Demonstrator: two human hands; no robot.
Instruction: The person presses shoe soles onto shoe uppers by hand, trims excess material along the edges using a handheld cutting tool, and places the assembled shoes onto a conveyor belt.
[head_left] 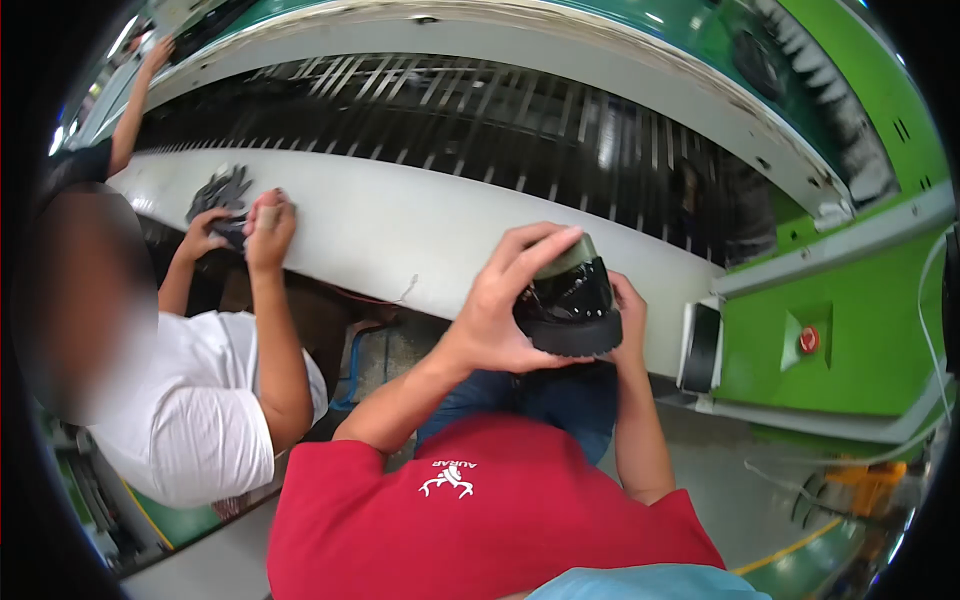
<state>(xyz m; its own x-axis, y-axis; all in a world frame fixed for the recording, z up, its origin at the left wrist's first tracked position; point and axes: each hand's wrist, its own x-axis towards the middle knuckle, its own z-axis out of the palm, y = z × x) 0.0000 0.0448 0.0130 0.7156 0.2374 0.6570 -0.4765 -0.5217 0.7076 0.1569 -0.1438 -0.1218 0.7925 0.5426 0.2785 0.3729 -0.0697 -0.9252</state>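
A boot [570,305] with a glossy black lower part, a dark ridged sole and a green upper is held up in front of my chest, its sole edge facing down toward me. My left hand [500,300] wraps the left side, with fingers across the top and the thumb low by the sole. On the opposite side, my right hand [628,325] grips the boot, most of its fingers hidden behind it. Under the boot and beyond it lies the white ledge [440,230] of the machine.
A co-worker in a white shirt [190,400] stands at my left, both hands on a dark item near grey gloves [220,190]. Past the ledge runs a dark slatted bed [500,120]. A green panel with a red button [809,339] is at the right. Another person's arm [135,105] reaches in at upper left.
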